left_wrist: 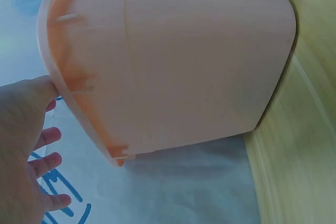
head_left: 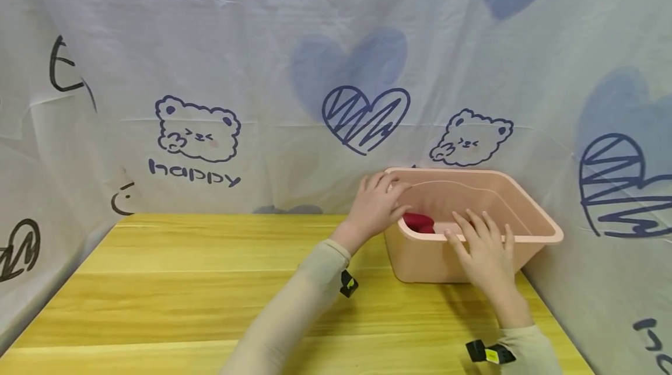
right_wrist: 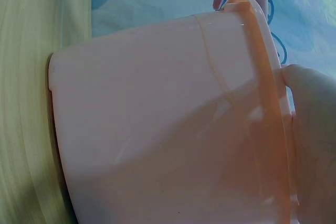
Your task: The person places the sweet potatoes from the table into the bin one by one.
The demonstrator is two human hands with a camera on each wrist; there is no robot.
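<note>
A pink plastic bin stands upright at the right side of the wooden table. Inside it, near the left end, lies a red item, mostly hidden by the walls. My left hand is at the bin's left rim, fingers loosely spread over it; in the left wrist view the thumb meets the rim. Over the front rim, my right hand has its fingers spread above the opening. In the right wrist view its thumb is right at the rim. Neither hand holds anything.
The yellow wood-grain table extends to the left of the bin. A white curtain with blue hearts and bear drawings hangs behind and at both sides, close to the bin's back and right. Black wrist devices sit below the sleeves.
</note>
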